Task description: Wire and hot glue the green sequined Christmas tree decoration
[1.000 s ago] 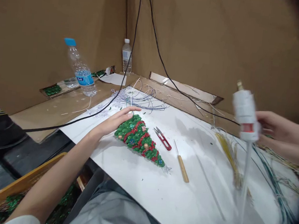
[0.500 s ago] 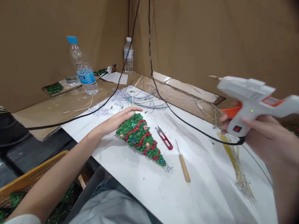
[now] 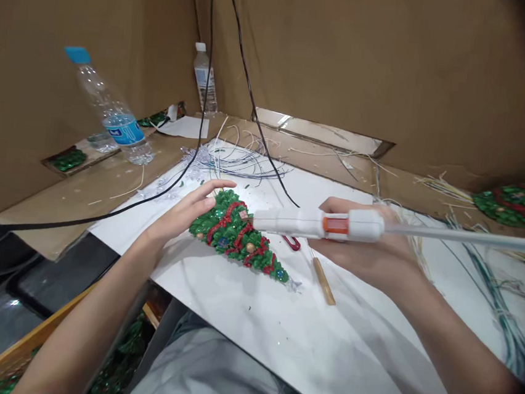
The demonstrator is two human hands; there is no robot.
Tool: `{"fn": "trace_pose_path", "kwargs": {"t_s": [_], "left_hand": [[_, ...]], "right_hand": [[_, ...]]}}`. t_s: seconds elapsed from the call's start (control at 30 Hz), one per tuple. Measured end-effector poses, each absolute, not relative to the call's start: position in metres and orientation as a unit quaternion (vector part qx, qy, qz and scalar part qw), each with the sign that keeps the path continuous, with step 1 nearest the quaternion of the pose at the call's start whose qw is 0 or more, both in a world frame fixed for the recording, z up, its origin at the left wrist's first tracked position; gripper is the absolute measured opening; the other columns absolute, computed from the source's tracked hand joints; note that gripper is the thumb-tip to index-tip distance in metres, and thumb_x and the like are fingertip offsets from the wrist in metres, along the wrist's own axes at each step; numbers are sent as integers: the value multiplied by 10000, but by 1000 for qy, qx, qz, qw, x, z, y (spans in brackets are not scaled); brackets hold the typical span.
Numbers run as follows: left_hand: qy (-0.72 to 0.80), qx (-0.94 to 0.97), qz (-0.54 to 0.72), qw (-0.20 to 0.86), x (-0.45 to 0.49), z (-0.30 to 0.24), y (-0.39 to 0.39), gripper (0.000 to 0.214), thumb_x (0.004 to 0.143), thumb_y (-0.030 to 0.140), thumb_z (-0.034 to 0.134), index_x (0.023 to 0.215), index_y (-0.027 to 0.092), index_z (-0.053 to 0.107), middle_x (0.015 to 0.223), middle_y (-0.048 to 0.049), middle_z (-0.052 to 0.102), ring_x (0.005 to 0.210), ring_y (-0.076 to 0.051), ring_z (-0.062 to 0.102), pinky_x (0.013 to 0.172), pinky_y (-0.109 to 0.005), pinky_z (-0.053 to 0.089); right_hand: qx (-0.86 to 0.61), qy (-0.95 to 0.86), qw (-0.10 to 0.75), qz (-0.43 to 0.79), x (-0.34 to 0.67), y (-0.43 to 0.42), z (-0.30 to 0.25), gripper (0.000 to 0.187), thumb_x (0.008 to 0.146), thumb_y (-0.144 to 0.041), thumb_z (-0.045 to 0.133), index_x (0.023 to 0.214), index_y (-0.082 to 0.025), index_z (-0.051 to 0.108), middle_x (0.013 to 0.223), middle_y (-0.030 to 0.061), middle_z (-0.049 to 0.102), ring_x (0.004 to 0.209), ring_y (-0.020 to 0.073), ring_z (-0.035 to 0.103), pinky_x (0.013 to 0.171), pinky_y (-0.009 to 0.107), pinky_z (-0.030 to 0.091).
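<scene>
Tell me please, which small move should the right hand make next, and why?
Probably, the right hand should steady the glue gun: its front end points at the decorated tree, though contact is unclear, and the left hand lies against the tree's wide end.

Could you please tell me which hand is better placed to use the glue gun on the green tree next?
Probably the right hand: it grips the glue gun, whose front end points at the green tree. The left hand lies against the tree's wide end, seemingly better suited to steadying it.
</scene>
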State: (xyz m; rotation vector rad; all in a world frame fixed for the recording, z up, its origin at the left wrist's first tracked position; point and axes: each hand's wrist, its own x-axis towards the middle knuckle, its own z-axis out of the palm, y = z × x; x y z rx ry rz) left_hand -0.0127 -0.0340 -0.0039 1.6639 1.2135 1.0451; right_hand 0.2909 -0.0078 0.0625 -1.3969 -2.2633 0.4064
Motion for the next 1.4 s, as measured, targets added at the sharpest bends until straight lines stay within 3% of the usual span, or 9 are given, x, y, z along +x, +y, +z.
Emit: {"fn": "trace_pose_path", "kwargs": {"t_s": [0.13, 0.27, 0.53, 0.73, 1.13, 1.4], "left_hand": [[490, 655, 418, 395, -11, -3, -33, 590, 867, 617, 513, 1326, 248, 552, 1110, -71, 711, 966, -277, 664, 787, -320, 518], [490, 651, 427, 392, -11, -4, -32, 588, 858, 618, 538, 1305, 239, 575, 1168, -82, 678, 1007, -280, 649, 796, -317, 525], [486, 632, 435, 419, -12, -6, -32, 566, 845, 615, 564, 1297, 275, 582, 1213, -63, 671, 1027, -277, 661, 820, -326, 537], [500, 637, 429, 400, -8, -1, -35, 591, 856, 616, 540, 1303, 231, 574, 1179, -92, 672, 1028, -289, 646, 798, -322, 530], [511, 648, 411, 387, -11, -3, -34, 608, 854, 629, 513, 1317, 238, 558, 1183, -86, 664, 1010, -295, 639, 801, -335, 519], [507, 644, 419, 391, -13, -5, -33, 596, 842, 629, 535, 1304, 254, 576, 1180, -81, 668, 1037, -297, 632, 835, -349, 518]], "right_hand": [[-510, -828, 177, 153, 290, -12, 59, 143, 700, -382, 623, 684, -249, 572, 570, -37, 571, 523, 144, 457, 505, 276, 339], [-522, -822, 147, 174, 287, -11, 54, 150, 681, -384, 640, 724, -248, 595, 612, -25, 598, 567, 156, 508, 501, 260, 309], [-525, -826, 131, 158, 284, -14, 53, 87, 719, -338, 601, 733, -254, 582, 604, -20, 576, 542, 159, 487, 474, 263, 257], [-522, -829, 132, 154, 284, -15, 52, 60, 727, -306, 599, 728, -251, 574, 604, -14, 569, 525, 154, 463, 480, 268, 249], [-533, -811, 133, 202, 283, -13, 53, 130, 753, -385, 599, 756, -255, 604, 633, -16, 570, 551, 150, 475, 478, 251, 277], [-525, -831, 81, 166, 283, -17, 64, 72, 760, -311, 584, 782, -242, 581, 682, -1, 608, 588, 154, 491, 505, 253, 270]]}}
